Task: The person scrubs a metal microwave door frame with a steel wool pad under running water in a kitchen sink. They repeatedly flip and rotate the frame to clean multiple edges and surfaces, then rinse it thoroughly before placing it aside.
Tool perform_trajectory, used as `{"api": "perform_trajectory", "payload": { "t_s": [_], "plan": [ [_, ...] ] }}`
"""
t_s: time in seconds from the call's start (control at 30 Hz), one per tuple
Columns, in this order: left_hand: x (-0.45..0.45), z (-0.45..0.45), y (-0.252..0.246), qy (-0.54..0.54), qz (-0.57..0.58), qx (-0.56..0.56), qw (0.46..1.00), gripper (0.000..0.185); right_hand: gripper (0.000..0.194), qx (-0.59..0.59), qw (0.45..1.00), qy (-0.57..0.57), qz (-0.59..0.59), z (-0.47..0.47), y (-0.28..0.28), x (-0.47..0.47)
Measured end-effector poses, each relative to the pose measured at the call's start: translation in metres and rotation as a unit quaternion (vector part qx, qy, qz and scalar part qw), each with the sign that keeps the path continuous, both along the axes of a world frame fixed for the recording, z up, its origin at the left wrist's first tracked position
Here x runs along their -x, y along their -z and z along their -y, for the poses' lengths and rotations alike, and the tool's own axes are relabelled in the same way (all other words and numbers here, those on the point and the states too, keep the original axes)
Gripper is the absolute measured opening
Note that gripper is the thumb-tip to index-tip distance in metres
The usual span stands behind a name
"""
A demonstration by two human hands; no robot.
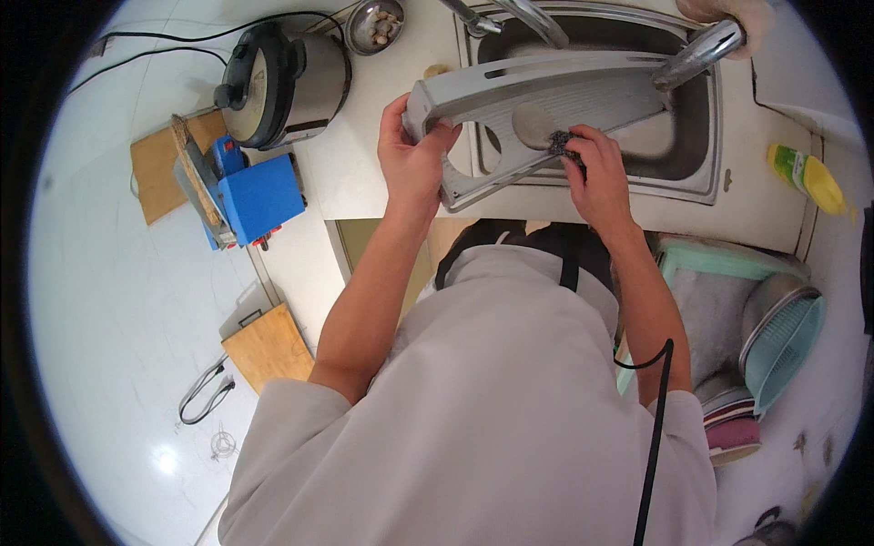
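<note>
A long grey metal shelf panel (601,95) lies tilted across the stainless steel sink (712,157). It has a ribbed face, a raised edge and round cutouts near its left end. My left hand (415,160) grips that end, its thumb over the inner side and fingers behind. Pinched in my right hand (602,176) is a dark steel wool scrubber (561,143), which touches the panel near its lower edge, beside a round patch. The far right end of the panel rests over the basin, partly hidden by a metal tube (703,53).
Faucet spouts (532,20) hang over the sink's back. On the left stand an electric pressure cooker (300,89), a metal bowl (374,27) with food pieces, a blue knife holder (263,198) and a wooden board (270,345). A yellow bottle (806,177) and stacked basins (778,327) are right.
</note>
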State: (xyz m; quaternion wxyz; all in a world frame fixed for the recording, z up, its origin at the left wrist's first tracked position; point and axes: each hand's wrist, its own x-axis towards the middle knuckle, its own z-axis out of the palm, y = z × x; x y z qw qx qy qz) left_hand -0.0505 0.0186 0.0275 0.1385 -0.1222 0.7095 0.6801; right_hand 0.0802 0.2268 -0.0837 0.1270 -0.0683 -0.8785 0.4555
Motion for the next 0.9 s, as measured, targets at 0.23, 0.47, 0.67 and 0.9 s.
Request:
{"api": "perform_trajectory", "payload": {
  "t_s": [0.23,0.47,0.67,0.9],
  "plan": [
    [0.003,-0.001,-0.001,0.005,0.016,0.034,0.999,0.047,0.033,-0.113,0.993,-0.039,0.005,-0.026,0.019,0.004],
    [-0.007,0.003,0.010,-0.042,0.009,0.013,0.999,0.041,0.031,-0.093,0.988,-0.079,-0.090,-0.011,0.011,0.006],
    [-0.009,-0.004,0.004,-0.044,0.023,0.014,0.999,0.039,0.032,-0.131,0.991,0.000,-0.035,-0.049,0.044,-0.002],
    [-0.010,-0.005,-0.001,-0.053,0.053,0.034,0.997,0.041,0.030,-0.113,0.991,-0.021,-0.068,-0.033,0.034,0.004]
  ]
}}
